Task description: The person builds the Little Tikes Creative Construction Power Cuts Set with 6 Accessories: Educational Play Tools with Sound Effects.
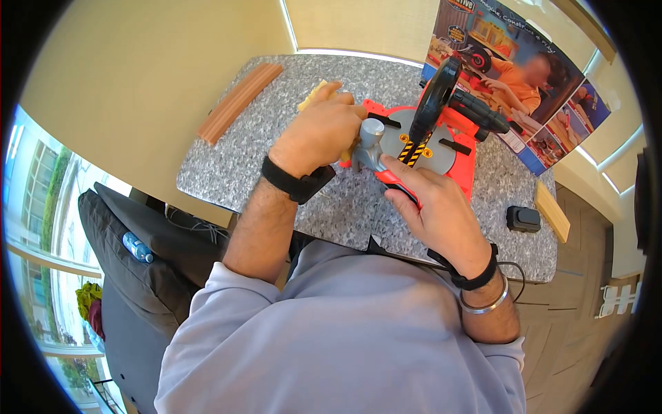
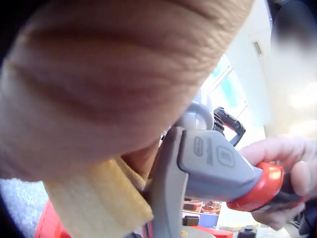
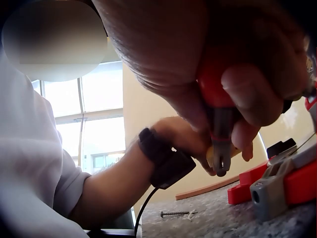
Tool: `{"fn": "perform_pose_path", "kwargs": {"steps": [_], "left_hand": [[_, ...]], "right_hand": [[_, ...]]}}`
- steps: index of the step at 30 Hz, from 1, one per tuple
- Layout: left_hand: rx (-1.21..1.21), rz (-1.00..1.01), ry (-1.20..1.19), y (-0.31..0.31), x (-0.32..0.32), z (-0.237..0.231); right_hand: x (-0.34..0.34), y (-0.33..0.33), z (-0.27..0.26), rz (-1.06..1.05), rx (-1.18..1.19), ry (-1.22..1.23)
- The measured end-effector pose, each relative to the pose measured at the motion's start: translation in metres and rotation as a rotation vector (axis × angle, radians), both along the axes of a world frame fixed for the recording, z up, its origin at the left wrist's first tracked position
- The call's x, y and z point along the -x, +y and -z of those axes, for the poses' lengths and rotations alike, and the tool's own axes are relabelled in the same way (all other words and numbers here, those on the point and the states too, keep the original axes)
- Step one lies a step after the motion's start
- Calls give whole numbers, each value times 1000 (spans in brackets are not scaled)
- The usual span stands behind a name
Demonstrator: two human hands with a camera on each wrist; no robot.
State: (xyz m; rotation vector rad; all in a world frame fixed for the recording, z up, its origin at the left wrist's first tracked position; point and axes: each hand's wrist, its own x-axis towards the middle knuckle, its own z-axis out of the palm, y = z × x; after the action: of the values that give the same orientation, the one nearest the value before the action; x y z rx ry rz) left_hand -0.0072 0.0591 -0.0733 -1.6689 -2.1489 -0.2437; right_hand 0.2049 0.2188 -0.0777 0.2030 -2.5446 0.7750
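My right hand (image 1: 445,217) grips the red and black handle of a toy claw hammer (image 1: 373,132) with a grey head. My left hand (image 1: 324,131) holds a pale yellow piece of wood (image 2: 99,203), its fingers wrapped over the top. In the left wrist view the hammer's grey claw stands right against the end of the wood. Most of the wood is hidden under the left hand. Just beyond both hands sits a toy miter saw (image 1: 432,103), with a red base, a grey round plate and a black blade guard.
A reddish-brown grooved board (image 1: 240,103) lies at the table's far left. A screw (image 3: 176,213) rests on the speckled tabletop (image 1: 345,207). At the right are a small black box (image 1: 523,219) and a light wood strip (image 1: 552,211). A printed toy carton (image 1: 514,76) stands behind the saw.
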Motion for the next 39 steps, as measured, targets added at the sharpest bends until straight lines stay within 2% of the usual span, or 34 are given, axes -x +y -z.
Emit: {"fn": "perform_pose_path", "kwargs": {"steps": [2, 3, 5, 12, 15, 18, 20, 21, 23, 24, 26, 27, 28, 30, 31, 32, 34, 36, 39], "left_hand": [[15, -32, 20, 2, 0, 0], [16, -31, 21, 2, 0, 0], [194, -34, -44, 2, -6, -10], [248, -138, -29, 1, 0, -6], [155, -134, -33, -4, 12, 0], [78, -157, -5, -7, 10, -18], [-168, -132, -198, -8, 7, -35], [-169, -130, -195, -9, 2, -44], [-417, -90, -348, -14, -10, -56], [-420, -88, -343, -16, -13, -58], [-654, 153, -474, -20, -19, -61], [-716, 255, -575, -21, -22, -62], [-717, 260, -566, -21, -27, -64], [-862, 470, -674, -20, -37, -72], [-739, 468, -508, -28, -33, -80], [-737, 481, -500, -29, -36, -85], [-626, 483, -408, -31, -46, -90], [-641, 516, -440, -26, -51, -88], [-668, 749, -605, -19, -58, -82]], "right_hand": [[-3, 0, -7, 22, -18, -123], [-4, 1, -6, 23, -17, -122], [-5, 4, -3, 22, -155, -94], [-4, 6, -1, 73, -233, -78], [-7, 8, -5, 71, -241, -119], [-11, 11, -15, 68, -208, -52], [-14, 13, -23, 88, -136, 37], [-16, 15, -27, 89, -136, 40], [-19, 18, -35, 79, -48, 291], [-22, 19, -38, 79, -50, 297], [-29, 19, -43, 105, 206, 326], [-31, 21, -47, 97, 203, 365], [-32, 21, -48, 97, 200, 375], [-37, 20, -48, 36, 552, 258], [-41, 20, -49, -18, 662, 171], [-41, 17, -48, -15, 658, 184], [-38, 11, -43, -96, 824, 85], [-39, 11, -45, -107, 890, 26], [-36, 2, -53, -162, 1030, -33]]}}
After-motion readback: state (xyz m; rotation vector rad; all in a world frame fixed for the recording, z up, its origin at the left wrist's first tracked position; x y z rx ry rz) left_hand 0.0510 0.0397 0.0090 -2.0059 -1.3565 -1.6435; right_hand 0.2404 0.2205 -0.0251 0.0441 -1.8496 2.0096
